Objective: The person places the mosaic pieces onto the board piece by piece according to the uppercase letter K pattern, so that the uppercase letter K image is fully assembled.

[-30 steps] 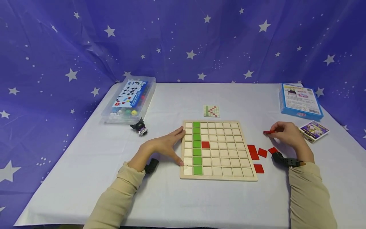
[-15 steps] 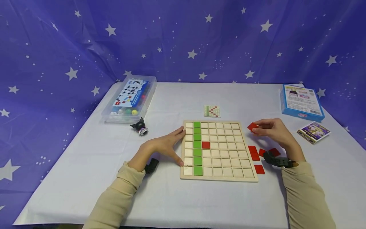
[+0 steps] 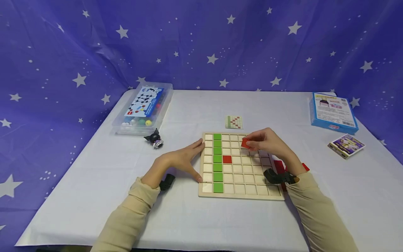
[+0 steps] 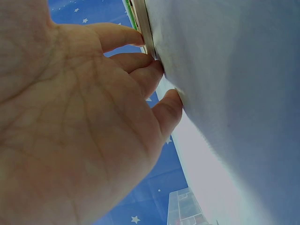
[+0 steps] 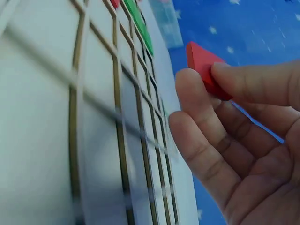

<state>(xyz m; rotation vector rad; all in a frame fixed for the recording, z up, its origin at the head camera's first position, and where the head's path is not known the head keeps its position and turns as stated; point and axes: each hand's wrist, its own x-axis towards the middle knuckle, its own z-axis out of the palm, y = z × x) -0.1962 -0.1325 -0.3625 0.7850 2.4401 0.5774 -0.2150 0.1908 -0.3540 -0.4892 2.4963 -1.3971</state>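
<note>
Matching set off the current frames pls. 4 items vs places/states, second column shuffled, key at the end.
Items
1. Raised red tile
2. Green tiles
3. Small card
4. Black figure

Places/states
A. Lying just beyond the far edge of the board
B. Pinched in the right grip
C. Lined up in one column of the grid
D. On the table, near the clear plastic case

Pairs: 1-B, 2-C, 3-A, 4-D

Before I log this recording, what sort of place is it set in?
Probably a tabletop play area staged for recording: a starry purple backdrop stands behind a white-covered table, where a wooden grid board lies near a small pattern card.
</note>
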